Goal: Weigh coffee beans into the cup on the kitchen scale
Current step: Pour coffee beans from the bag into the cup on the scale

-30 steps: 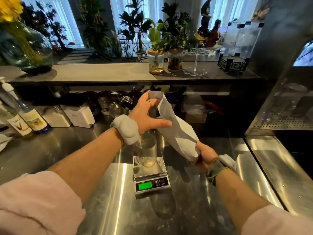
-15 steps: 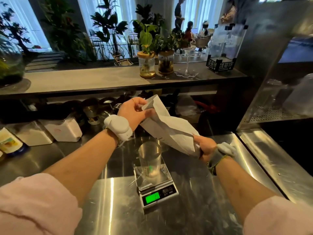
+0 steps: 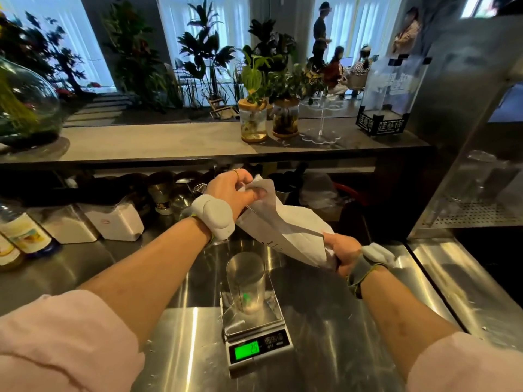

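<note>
Left hand (image 3: 230, 189) fingers pinch the open mouth of a crumpled white paper coffee bag (image 3: 285, 224), while the right hand (image 3: 339, 251) clamps its lower end, holding it tilted above and behind a clear glass cup (image 3: 245, 281). The cup stands upright on a small silver kitchen scale (image 3: 256, 332) with a lit green display, on the stainless steel counter (image 3: 325, 349).

The digits on the scale's green display (image 3: 246, 349) are too blurred to read. The right hand (image 3: 341, 251) covers the lower end of the white bag (image 3: 285, 227), whose print is too small to make out. Both sleeves run off the bottom edge. Whether the cup (image 3: 245, 281) holds beans cannot be told.
</note>
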`<act>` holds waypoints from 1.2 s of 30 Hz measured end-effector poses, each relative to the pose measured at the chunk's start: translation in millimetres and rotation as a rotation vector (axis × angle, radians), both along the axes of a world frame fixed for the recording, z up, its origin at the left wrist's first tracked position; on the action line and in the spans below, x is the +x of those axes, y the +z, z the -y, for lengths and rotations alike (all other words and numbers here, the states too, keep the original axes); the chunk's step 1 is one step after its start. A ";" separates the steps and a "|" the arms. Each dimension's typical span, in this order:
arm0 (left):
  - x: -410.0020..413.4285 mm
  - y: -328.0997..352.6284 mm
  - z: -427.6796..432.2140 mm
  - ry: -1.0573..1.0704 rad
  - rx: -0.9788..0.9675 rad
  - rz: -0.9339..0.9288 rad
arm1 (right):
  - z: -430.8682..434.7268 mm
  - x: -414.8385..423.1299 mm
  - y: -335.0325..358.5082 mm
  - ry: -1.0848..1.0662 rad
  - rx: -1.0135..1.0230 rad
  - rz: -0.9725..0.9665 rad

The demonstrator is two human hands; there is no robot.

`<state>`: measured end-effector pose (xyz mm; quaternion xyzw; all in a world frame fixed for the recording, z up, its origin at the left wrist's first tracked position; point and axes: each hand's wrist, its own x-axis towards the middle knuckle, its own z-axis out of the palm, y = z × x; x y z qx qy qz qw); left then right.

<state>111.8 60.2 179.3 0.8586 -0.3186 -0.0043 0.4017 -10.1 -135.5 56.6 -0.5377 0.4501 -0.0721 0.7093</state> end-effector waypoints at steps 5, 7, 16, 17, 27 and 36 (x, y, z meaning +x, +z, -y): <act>7.8 -13.7 0.0 0.102 -0.035 -0.045 | 10.0 6.2 8.2 0.007 -0.060 0.036; 14.7 -21.6 -2.7 0.143 -0.033 -0.136 | 13.5 9.8 14.1 0.015 -0.095 0.055; 24.9 -26.8 -15.3 0.186 0.009 -0.300 | 17.0 23.4 24.1 0.024 -0.267 0.142; 25.4 -29.4 -17.7 0.193 0.017 -0.303 | 17.0 24.3 26.4 0.026 -0.306 0.157; 24.3 -67.7 -28.6 0.193 0.024 -0.344 | 12.7 20.6 35.2 0.094 -0.501 0.133; 19.2 -82.6 -23.4 0.160 0.116 -0.398 | 23.0 12.5 32.3 0.123 -0.562 0.047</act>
